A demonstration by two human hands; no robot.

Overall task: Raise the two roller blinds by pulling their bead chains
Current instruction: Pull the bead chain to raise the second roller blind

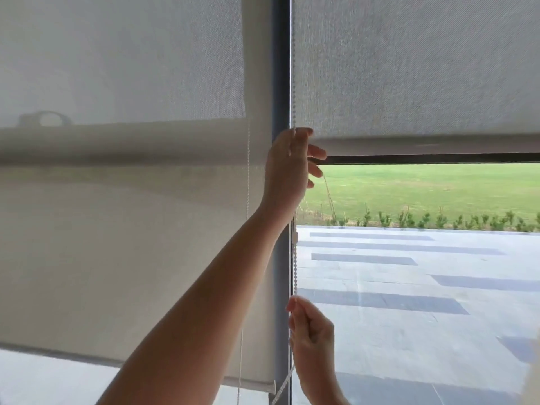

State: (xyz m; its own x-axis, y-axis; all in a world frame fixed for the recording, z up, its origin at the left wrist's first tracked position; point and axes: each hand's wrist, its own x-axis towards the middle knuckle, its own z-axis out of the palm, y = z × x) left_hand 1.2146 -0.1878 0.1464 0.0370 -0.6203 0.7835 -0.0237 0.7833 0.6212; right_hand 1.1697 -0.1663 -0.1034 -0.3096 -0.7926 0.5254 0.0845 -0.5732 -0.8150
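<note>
My left hand (287, 168) is raised beside the dark window post (280, 83), pinching the bead chain (294, 258) between thumb and forefinger right at the bottom edge of the right blind (409, 68), with my other fingers fanned loosely toward the glass. My right hand (311, 334) is lower down the same post, closed in a pinch on the same chain, which runs straight and taut between my two hands and trails off slack below my right one. The right blind hangs to the right of the post with its bottom rail well up the pane, so grass, a row of small shrubs and striped paving show under it. The left blind (122, 200) hangs to the left of the post, much lower, its bottom rail near the foot of the pane. Its own chain (247, 185) dangles free just left of the post, touched by neither hand. I see no writing or labels anywhere.
</note>
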